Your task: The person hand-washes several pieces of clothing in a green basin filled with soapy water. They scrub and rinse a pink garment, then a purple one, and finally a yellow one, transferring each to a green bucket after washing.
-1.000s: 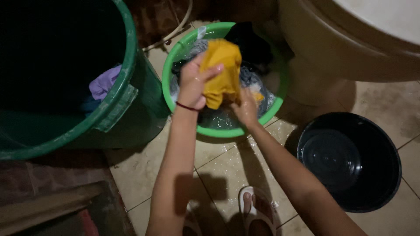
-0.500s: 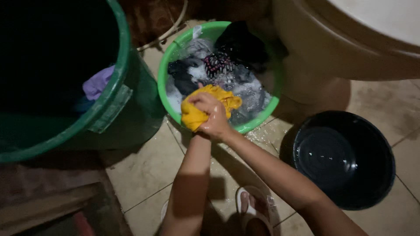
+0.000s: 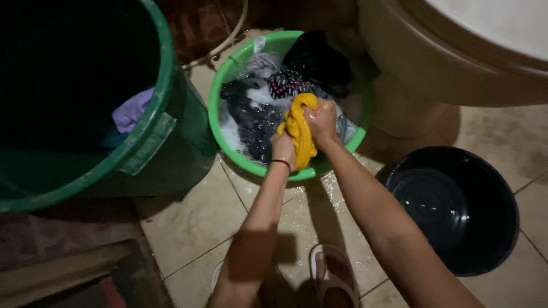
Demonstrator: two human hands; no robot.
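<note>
A yellow cloth (image 3: 300, 132) is twisted into a rope over a bright green basin (image 3: 225, 74) of soapy water and dark clothes. My left hand (image 3: 282, 146) grips its lower end near the basin's front rim. My right hand (image 3: 321, 118) is closed on its upper end, just above the suds. A patterned dark garment (image 3: 283, 84) and a black one (image 3: 317, 54) lie soaking farther back in the basin.
A large dark green bin (image 3: 154, 122) stands at the left with a purple cloth (image 3: 131, 112) inside. A black basin (image 3: 454, 208) holding water sits on the tiled floor at the right. A beige curved fixture (image 3: 439, 63) fills the top right. My sandalled foot (image 3: 334, 276) is below.
The yellow cloth was held up spread over the basin, then bunched at the front rim. Now it is twisted lengthwise between both hands, which have moved back over the basin.
</note>
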